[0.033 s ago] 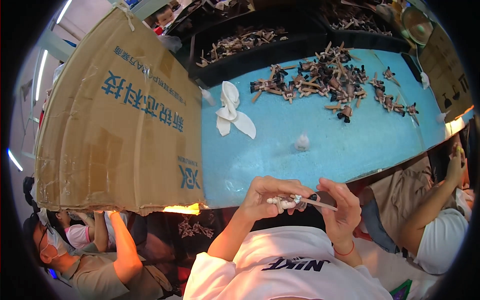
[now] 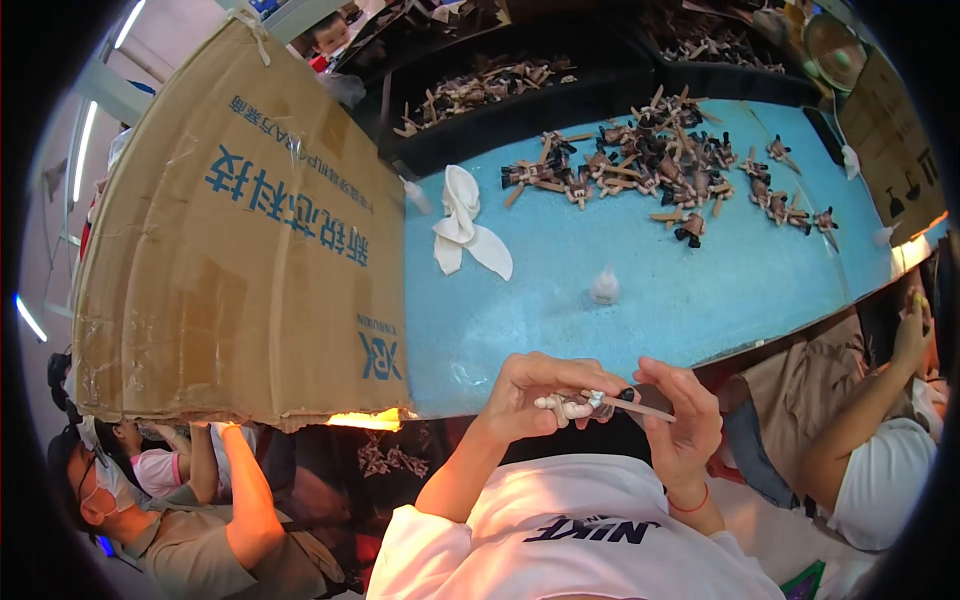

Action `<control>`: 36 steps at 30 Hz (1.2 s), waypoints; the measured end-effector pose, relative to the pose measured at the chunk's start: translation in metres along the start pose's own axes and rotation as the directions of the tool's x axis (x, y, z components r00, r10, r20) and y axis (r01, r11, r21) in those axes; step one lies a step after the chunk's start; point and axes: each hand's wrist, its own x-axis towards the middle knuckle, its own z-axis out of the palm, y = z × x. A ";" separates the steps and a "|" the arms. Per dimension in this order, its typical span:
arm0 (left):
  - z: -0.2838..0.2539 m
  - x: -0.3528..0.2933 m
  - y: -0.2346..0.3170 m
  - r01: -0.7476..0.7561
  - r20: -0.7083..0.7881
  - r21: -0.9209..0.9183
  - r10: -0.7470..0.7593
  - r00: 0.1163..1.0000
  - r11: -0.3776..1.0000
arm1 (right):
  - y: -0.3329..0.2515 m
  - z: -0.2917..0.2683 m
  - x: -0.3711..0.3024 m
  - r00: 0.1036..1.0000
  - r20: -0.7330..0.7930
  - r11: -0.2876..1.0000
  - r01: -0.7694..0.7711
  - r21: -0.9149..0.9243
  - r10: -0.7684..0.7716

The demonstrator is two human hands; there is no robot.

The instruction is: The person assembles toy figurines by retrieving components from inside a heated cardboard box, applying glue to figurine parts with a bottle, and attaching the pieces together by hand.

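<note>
Just in front of the table's near edge, my two hands are around one small toy figurine with pale limbs, a dark part and a thin light-brown stick-like piece. My left hand is closed on its body, with fingers across the top and the thumb underneath. My right hand is curled at the other end, its thumb and fingers around the stick-like piece. My fingers partly hide the figurine's middle. On the blue tabletop past my hands stands a small white bottle.
Many similar figurines lie heaped at the far right of the table. More fill black bins behind it. A white cloth lies near a tall cardboard panel on the left. People sit on both sides.
</note>
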 end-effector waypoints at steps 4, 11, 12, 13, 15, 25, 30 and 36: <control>0.006 0.008 0.006 0.030 -0.070 0.054 -0.026 0.997 0.998 | 0.005 -0.004 -0.002 0.999 -0.013 0.999 -0.045 0.000 0.045; -0.006 0.055 0.026 0.107 -0.206 0.064 -0.092 0.974 0.992 | 0.024 -0.004 -0.006 0.991 -0.004 0.991 -0.130 -0.036 0.130; -0.010 0.070 0.029 0.135 -0.233 0.020 -0.126 0.964 0.991 | 0.023 -0.006 -0.005 0.991 -0.027 0.990 -0.133 -0.051 0.132; -0.016 0.081 0.034 0.157 -0.276 -0.018 -0.155 0.948 0.988 | 0.025 -0.005 -0.005 0.992 -0.025 0.991 -0.126 -0.039 0.125; -0.032 0.113 0.040 0.117 -0.322 -0.107 -0.146 0.936 0.987 | 0.027 -0.005 -0.005 0.990 -0.017 0.988 -0.142 -0.058 0.141; -0.098 0.217 0.043 0.111 -0.513 0.538 0.220 0.830 0.836 | 0.022 -0.008 -0.015 0.989 -0.052 0.980 -0.145 -0.135 0.139; -0.077 0.127 0.039 0.093 -0.501 0.586 0.269 0.823 0.805 | 0.026 -0.012 -0.013 0.992 -0.046 0.974 -0.125 -0.191 0.118; -0.029 0.010 0.028 0.129 -0.444 0.785 0.404 0.799 0.606 | 0.027 -0.013 -0.004 0.993 -0.065 0.952 -0.114 -0.285 0.099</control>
